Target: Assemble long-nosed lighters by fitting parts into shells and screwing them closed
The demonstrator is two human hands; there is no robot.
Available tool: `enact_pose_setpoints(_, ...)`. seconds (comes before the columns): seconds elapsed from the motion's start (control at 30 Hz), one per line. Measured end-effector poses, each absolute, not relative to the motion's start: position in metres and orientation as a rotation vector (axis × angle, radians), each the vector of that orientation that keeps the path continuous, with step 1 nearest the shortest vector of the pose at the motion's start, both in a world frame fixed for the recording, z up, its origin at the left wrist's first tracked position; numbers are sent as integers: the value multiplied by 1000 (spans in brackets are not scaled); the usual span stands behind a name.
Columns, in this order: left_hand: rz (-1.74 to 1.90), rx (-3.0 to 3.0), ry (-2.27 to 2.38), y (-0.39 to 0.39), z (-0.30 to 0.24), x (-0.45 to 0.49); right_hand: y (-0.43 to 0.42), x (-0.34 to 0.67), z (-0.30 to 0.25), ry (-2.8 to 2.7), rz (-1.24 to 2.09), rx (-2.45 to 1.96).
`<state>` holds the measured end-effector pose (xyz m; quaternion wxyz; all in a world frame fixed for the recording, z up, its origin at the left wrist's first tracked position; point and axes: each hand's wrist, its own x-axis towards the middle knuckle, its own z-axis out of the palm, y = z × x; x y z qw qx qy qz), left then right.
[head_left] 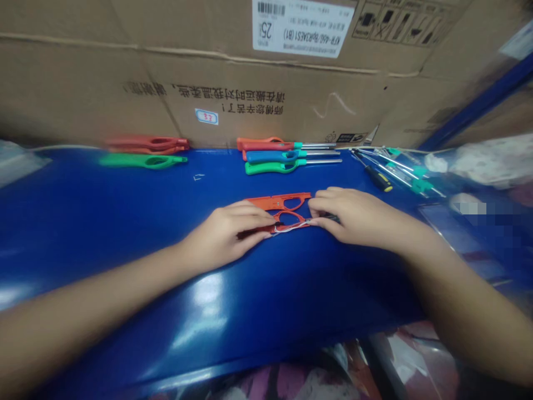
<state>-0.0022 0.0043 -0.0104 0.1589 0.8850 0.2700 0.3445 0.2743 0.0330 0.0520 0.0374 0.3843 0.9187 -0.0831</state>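
Note:
Two orange lighter-handle halves lie side by side on the blue table, with their hollow insides showing. My left hand has its fingers closed on the left end of the nearer orange casing half. The farther orange casing half lies just behind it, partly behind my left fingers. A thin white wire runs along the nearer half from my left fingertips to my right hand. My right thumb and finger pinch the wire's right end; a dark part shows between those fingers, too small to name.
A cardboard box stands along the back. Before it lie red handles, a green handle and several long-necked lighters. Metal lighter tubes and a black-yellow screwdriver lie at the right.

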Motion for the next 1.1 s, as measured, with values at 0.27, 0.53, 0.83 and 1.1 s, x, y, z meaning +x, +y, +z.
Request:
enact_pose_setpoints(0.27, 979, 2530, 775, 3, -9, -1, 42, 281, 47, 2925, -461, 1243)
enact_pose_setpoints(0.53, 960, 2517, 786, 4, -10, -2, 45, 271, 36, 2744, -998, 1468)
enact_pose_setpoints(0.83, 999, 2476, 884, 1, -7, 0, 49, 266, 33, 2711, -1084, 1517)
enact_pose_setpoints(1.1, 1018, 2519, 926, -1, -7, 1, 30, 265, 41, 3064, -634, 1081)
